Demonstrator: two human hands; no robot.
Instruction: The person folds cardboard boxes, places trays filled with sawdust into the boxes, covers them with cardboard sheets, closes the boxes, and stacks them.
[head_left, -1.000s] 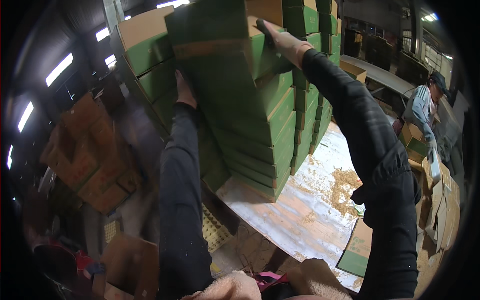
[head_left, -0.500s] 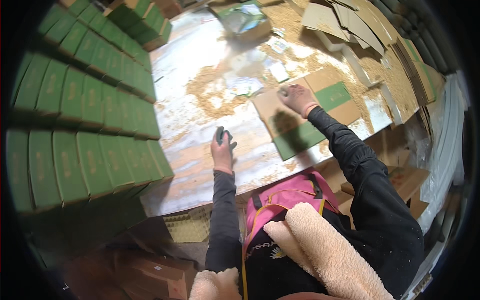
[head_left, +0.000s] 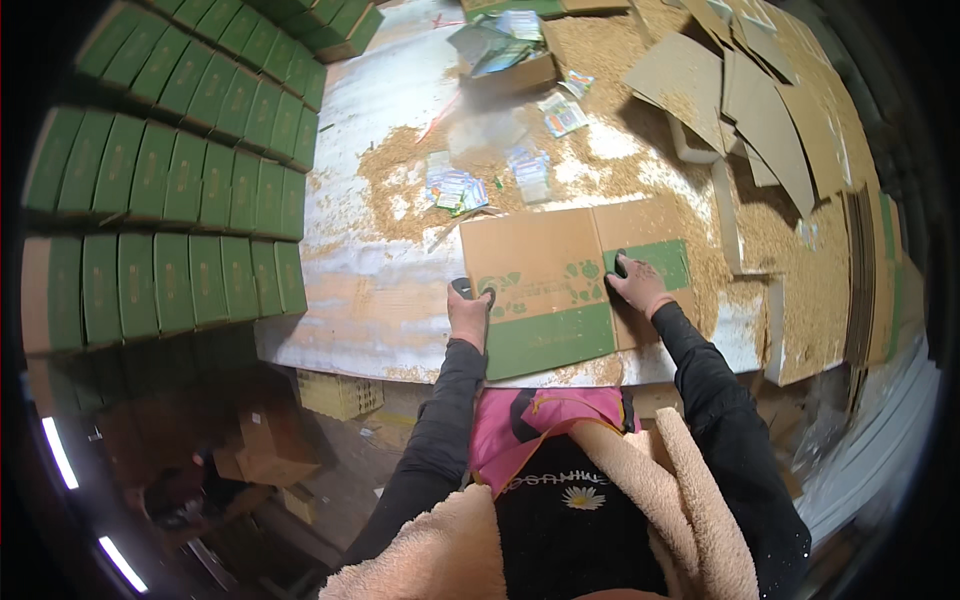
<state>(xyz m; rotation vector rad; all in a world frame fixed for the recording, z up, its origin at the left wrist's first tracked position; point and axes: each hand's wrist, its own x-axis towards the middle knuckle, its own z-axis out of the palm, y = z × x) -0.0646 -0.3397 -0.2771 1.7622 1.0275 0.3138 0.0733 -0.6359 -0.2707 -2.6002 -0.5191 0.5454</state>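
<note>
A flattened cardboard box (head_left: 535, 245), brown with a green band and printed leaf shapes, lies at the table's near side. My left hand (head_left: 468, 312) has its dark-tipped fingers closed at the box's left edge. On the narrower right-hand panel, past the fold line, rests my right hand (head_left: 642, 286), its fingers curled against the cardboard. What its fingertips grip there is partly hidden. Just beyond the box lie small piles of printed packets (head_left: 455, 188), with another stack (head_left: 530, 175) beside them.
Rows of green boxes (head_left: 180, 170) are stacked along the left. An open carton (head_left: 515, 75) full of packets stands at the back. Loose cardboard sheets (head_left: 690, 85) lie back right, and flat cartons (head_left: 862, 270) stand at the right edge. Wood shavings (head_left: 395, 165) cover parts of the table (head_left: 350, 250).
The box has been turned straighter and shifted left. My left hand has gone from open space over the table to its left edge; my right hand has moved down onto the right panel.
</note>
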